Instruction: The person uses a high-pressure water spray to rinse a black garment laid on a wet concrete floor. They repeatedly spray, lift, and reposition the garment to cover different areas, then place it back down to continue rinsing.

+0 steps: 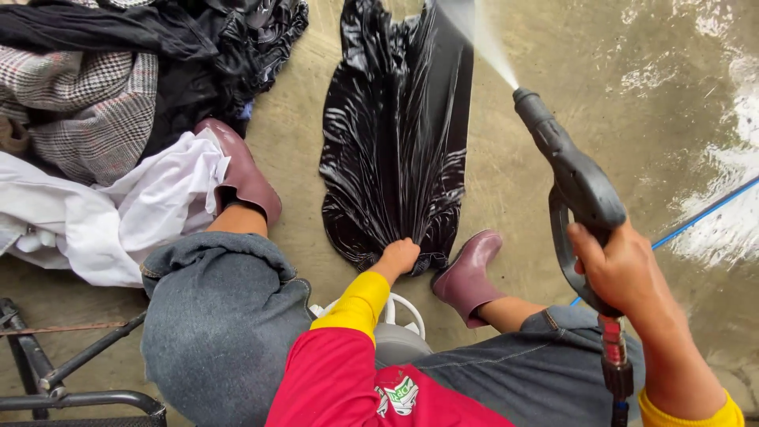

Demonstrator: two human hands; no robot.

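A wet black garment [395, 134] lies spread flat on the concrete floor between my feet. My left hand [399, 257] is shut on its near hem, pinning it down. My right hand [621, 265] grips the handle of a dark grey pressure-washer spray gun [573, 178]. Its nozzle points up and left, and a spray of water [482, 35] shoots from it over the garment's far right corner. I wear maroon rubber boots, one to the left [241, 170] and one to the right [470, 273] of the garment.
A heap of clothes lies at the upper left: dark cloth [182, 47], a checked piece [87, 111], white cloth [111, 213]. A black metal frame [55, 372] stands at lower left. A blue hose [696, 217] crosses the wet floor at right. A white stool [403, 328] is under me.
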